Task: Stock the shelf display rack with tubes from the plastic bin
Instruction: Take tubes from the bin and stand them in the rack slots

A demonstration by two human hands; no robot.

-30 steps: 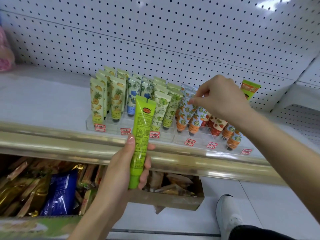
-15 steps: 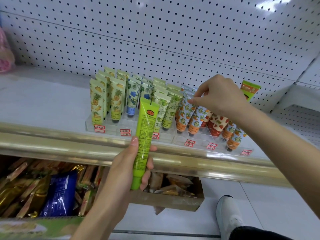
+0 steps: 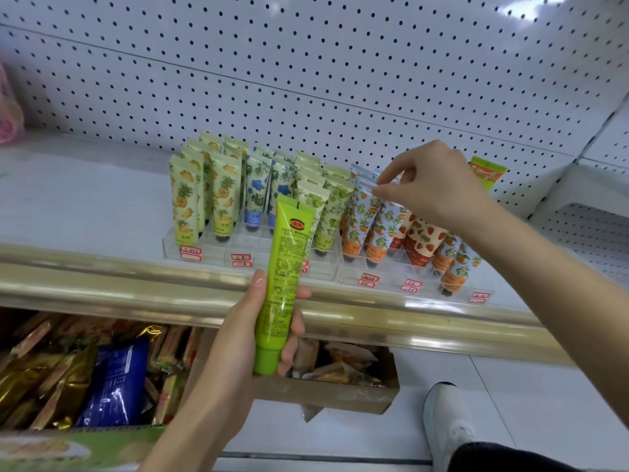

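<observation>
Low in the centre of the frame, the left hand (image 3: pixel 238 338) grips a bright green tube (image 3: pixel 284 277) upright, cap down. Beyond it, mid-frame, the clear display rack (image 3: pixel 384 281) holds rows of tubes. At centre right the right hand (image 3: pixel 432 189) pinches the top of an orange-print tube (image 3: pixel 362 216).

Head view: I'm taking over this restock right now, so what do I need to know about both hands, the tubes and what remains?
Left hand grips the bright green tube, cap down, in front of the shelf edge.
Right hand pinches the top of an orange-print tube standing in the clear rack.
Done: the rack already holds several rows of printed tubes.
Left: likely seat the orange-print tube, then place the green one; the plastic bin is not in view.
</observation>
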